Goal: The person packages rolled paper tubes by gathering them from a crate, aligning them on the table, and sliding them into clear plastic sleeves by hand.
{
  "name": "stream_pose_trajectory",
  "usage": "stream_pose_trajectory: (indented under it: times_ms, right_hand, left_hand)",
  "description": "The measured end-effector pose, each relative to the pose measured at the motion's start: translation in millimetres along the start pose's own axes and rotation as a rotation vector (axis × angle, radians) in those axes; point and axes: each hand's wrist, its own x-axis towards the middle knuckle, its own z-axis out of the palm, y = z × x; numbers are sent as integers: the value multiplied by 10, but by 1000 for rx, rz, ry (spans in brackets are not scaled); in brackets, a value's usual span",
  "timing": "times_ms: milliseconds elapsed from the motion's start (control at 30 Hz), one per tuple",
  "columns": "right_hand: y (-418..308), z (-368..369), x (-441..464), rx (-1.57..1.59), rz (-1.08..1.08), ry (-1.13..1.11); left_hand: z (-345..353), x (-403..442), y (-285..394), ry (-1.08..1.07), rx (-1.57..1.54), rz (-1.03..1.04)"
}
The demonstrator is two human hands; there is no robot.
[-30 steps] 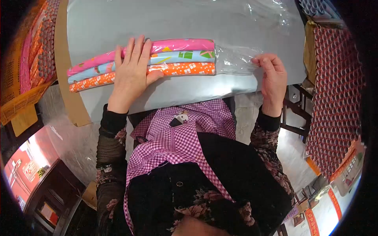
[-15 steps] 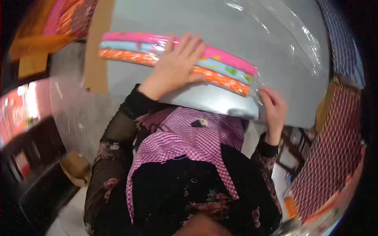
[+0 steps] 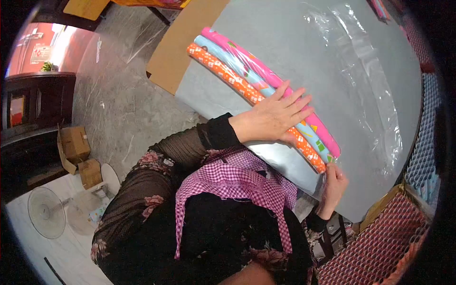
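Three rolls of patterned wrapping paper lie side by side at a slant on the grey tabletop [image 3: 289, 33]: a pink roll [image 3: 254, 61], a light blue roll [image 3: 311, 137] and an orange roll [image 3: 223, 71] with white marks. Glossy clear film covers them. My left hand [image 3: 273, 116] rests across the rolls, palm down with fingers spread. At their lower right end, my right hand [image 3: 335, 187] has its fingers pinched together at the end of the clear plastic sleeve. The pinched part is mostly hidden by the fingers.
Flat clear plastic sleeves [image 3: 380, 95] lie on the table's right side. A cardboard sheet [image 3: 185, 47] sits at its left edge. Stacked red patterned rolls [image 3: 380, 237] and blue ones [image 3: 425, 128] stand along the right. Cardboard boxes [image 3: 76, 145] and a fan [image 3: 46, 212] are at left.
The view has turned, so the rolls now slant down to the right. My right hand has come in against their end; my left hand still lies flat on them.
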Motion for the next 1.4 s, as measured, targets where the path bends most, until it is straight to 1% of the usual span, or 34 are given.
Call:
stream_pose_trajectory:
  times_ms: [33, 67, 333, 400, 467, 533, 567, 633, 767, 833, 967, 1000, 1067, 1100, 1133, 1200, 1233, 1300, 1333, 1400]
  right_hand:
    - [-111, 0, -5, -106, 32, 3]
    - [-85, 3, 14, -111, 27, -3]
    - [15, -33, 92, 166, 70, -17]
    - [95, -99, 153, 160, 99, -23]
    - [33, -86, 154, 154, 129, -28]
    - [-68, -64, 132, 206, 225, -41]
    - [-67, -76, 149, 203, 225, -40]
    - [-77, -96, 180, 254, 272, -138]
    - [-185, -50, 159, 265, 312, -136]
    - [-155, -68, 183, 361, 315, -187]
    - [-204, -29, 168, 425, 360, -181]
    - [-226, -33, 157, 425, 368, -154]
    - [-269, -37, 146, 423, 373, -248]
    - [-302, 20, 140, 366, 374, -145]
    - [-297, 0, 158, 373, 381, -119]
    - [-248, -56, 166, 373, 365, -240]
    - [-242, -78, 170, 384, 378, -206]
    - [-232, -107, 162, 333, 364, -282]
    - [-184, -116, 163, 342, 375, -242]
    - [-96, -102, 168, 218, 270, -172]
  left_hand:
    - [20, -9, -5, 30, -25, -3]
    - [32, -15, -6, 34, -23, -10]
    - [-21, -23, 8, 28, -37, -15]
    - [-40, -24, 9, 32, -55, -3]
    - [-32, -23, -3, 24, -79, -12]
    - [-1, -33, -5, 50, -50, 11]
    - [2, -30, -6, 51, -52, 10]
    - [-9, -22, -3, 32, -31, 13]
    - [-46, -14, 0, 10, -35, 16]
    - [-16, -21, -7, 38, -19, 21]
    - [62, -14, -14, 63, -68, 24]
    - [58, -10, -9, 62, -90, 42]
    - [37, 11, -13, 22, -62, 32]
    - [89, 10, -9, 31, -80, 18]
    - [102, 15, -8, 27, -96, 40]
    - [117, 9, -4, 3, -47, 27]
    - [70, 25, 2, -22, -34, 22]
    - [39, 38, 15, -56, -19, 9]
    - [32, 46, 21, -73, -25, -11]
    - [47, 44, 7, -77, -7, 21]
